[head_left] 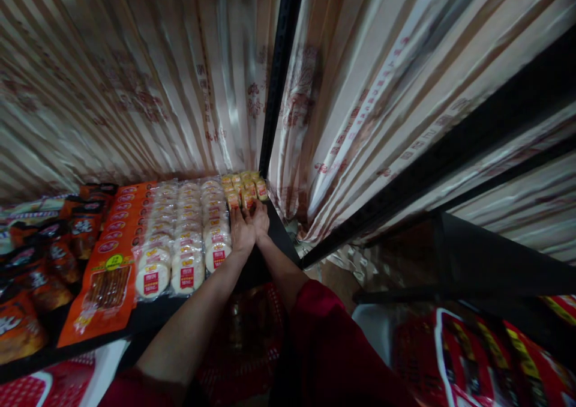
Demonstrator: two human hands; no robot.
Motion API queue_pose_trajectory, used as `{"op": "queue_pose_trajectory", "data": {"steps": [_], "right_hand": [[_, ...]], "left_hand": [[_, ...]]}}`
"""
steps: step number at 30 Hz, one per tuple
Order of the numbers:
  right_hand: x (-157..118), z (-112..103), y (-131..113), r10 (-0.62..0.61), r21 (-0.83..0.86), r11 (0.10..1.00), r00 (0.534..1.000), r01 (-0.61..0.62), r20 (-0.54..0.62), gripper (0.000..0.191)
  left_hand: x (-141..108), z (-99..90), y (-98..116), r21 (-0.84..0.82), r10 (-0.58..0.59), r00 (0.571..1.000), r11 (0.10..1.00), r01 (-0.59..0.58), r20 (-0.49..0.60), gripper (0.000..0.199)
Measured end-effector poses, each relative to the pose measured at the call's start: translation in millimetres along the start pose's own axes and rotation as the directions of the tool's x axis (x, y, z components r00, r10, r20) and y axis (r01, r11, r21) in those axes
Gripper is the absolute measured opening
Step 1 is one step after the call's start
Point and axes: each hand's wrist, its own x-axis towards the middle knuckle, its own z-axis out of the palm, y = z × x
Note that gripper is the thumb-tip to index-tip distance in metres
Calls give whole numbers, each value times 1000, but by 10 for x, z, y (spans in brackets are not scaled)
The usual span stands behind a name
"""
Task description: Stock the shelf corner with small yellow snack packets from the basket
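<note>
Both hands are side by side at the front of several rows of small yellow packets [245, 185] in the shelf's far corner. My left hand [242, 234] presses its fingers against the front packets. My right hand [260, 220] is curled close beside it, its fingers round the front packets on the right. The fingertips are partly blurred. Left of my left hand stand rows of round white crackers [186, 275] in clear wrappers with red labels. Beyond them lies a row of overlapping orange bags [105, 281] with brown sticks showing through a window.
Dark orange food bags [60, 257] stand at the left of the black shelf [288, 248]. A black post [276, 77] rises at the corner before a pleated curtain [157, 83]. Red baskets [67, 380] sit below, and red packages [468, 353] are at lower right.
</note>
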Motion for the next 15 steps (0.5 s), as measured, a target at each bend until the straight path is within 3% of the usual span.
{"op": "queue_pose_trajectory", "data": {"steps": [15], "right_hand": [[83, 128, 93, -92, 118, 988, 995, 96, -39, 39]], "left_hand": [[5, 40, -27, -4, -24, 999, 1000, 24, 23, 43]]}}
